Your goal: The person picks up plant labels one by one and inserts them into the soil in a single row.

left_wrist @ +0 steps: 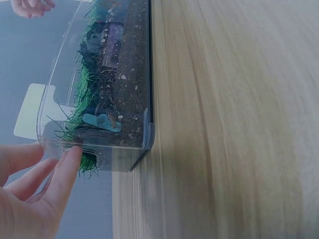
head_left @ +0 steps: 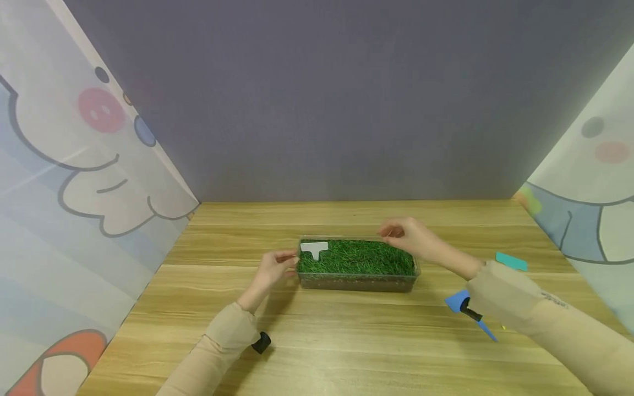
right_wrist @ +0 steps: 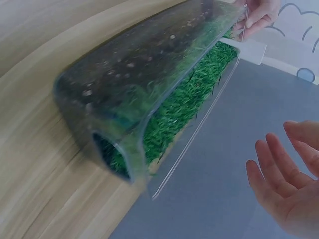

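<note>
A clear plastic box [head_left: 359, 283] holds dark soil topped with green grass [head_left: 361, 257]. At its left end a white T-shaped plant label [head_left: 314, 248] stands up from the grass. My left hand [head_left: 271, 269] touches that end of the box, fingers fairly straight against the end wall [left_wrist: 122, 157]. Above the right back part of the box is my right hand [head_left: 403, 234], its fingers loosely bent and nothing between them in the right wrist view. Through the side wall, a small teal piece [left_wrist: 102, 121] and a purplish piece [left_wrist: 112, 45] show in the soil.
On the wooden table [head_left: 346, 341], a teal flat label [head_left: 512, 261] lies to the right. Nearer lies a blue tool [head_left: 457, 301] with a pointed blade, partly covered by the right wrist's black mount. A grey panel [head_left: 317, 110] stands behind, with printed curtains [head_left: 99, 165] at both sides.
</note>
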Tool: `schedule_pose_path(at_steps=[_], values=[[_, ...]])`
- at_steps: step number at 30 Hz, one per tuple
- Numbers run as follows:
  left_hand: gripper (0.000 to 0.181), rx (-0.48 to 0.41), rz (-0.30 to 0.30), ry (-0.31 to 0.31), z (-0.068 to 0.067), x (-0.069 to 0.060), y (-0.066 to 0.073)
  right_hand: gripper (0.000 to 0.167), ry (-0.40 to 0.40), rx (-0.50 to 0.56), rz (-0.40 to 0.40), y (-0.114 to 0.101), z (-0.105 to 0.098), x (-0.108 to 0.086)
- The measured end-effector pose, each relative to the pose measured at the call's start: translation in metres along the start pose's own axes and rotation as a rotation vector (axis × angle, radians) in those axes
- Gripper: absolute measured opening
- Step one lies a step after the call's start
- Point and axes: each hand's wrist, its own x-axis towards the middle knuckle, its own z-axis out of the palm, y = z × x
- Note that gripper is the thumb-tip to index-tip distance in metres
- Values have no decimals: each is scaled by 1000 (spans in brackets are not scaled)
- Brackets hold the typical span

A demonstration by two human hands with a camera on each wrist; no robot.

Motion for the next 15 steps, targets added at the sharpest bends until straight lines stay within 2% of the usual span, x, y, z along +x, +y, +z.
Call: schedule_pose_path(at_steps=[15], values=[[29, 15, 13, 6, 0, 1, -1, 13, 35, -57, 26, 25, -18, -31]])
